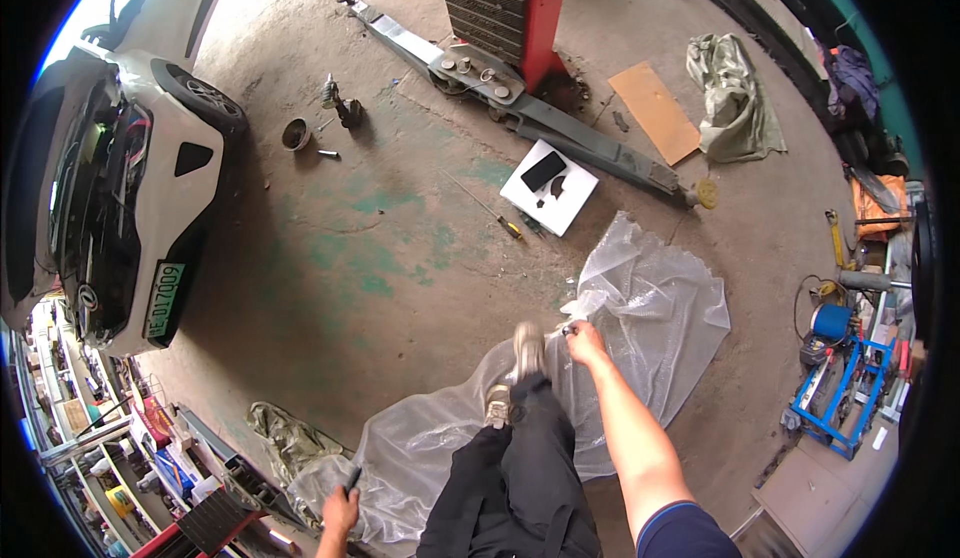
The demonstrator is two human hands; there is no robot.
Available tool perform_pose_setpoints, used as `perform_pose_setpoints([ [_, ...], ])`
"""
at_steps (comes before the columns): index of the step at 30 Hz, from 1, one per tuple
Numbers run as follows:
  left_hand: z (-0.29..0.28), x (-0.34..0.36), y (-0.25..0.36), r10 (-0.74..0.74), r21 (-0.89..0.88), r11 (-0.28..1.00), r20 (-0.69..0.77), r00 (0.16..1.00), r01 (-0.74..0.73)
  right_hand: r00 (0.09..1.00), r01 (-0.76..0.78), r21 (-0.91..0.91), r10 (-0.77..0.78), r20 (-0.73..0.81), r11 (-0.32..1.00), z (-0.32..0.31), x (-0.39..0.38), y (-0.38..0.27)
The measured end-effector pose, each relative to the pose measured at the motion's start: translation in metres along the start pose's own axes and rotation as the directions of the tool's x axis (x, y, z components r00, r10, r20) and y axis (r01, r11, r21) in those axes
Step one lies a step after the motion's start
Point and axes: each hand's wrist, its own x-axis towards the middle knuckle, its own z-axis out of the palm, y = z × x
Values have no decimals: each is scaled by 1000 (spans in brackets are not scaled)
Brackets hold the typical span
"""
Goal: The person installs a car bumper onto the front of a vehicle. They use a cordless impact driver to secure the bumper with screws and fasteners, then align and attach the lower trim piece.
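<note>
A large see-through sheet of bubble wrap (pixel 655 288) lies crumpled over the floor, passing under my legs from lower left to right. My right hand (pixel 585 343) is closed on a bunched part of it just right of my shoe; a small dark spot shows at the fingers, too small to name. At the lower left, my left hand (pixel 340 510) is closed around a short dark stick-like handle (pixel 352 479), above the sheet's other end. Whether that handle carries a blade I cannot tell.
Ahead lie a screwdriver (pixel 510 228) and a white box (pixel 568 193) with a phone (pixel 544 171). A grey lift arm (pixel 590 148) crosses behind them. A white car (pixel 160 178) stands left, tool shelves (pixel 110 458) lower left, and a blue metal frame (pixel 845 398) right.
</note>
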Motion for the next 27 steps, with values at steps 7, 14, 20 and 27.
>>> perform_pose_setpoints([
  [7,-13,28,52,-139,-77,986,140,980,151,993,-105,-65,108,41,992,2,120,-66],
  [14,-149,189,301,48,-512,859,70,996,-5,974,-68,-115,41,-224,991,31,227,-79],
  [20,-124,336,488,377,-628,760,212,902,-171,880,-379,124,398,-257,917,37,402,-148],
  [27,-70,417,537,549,-597,750,321,772,-285,643,-619,201,637,-425,759,29,564,-200],
])
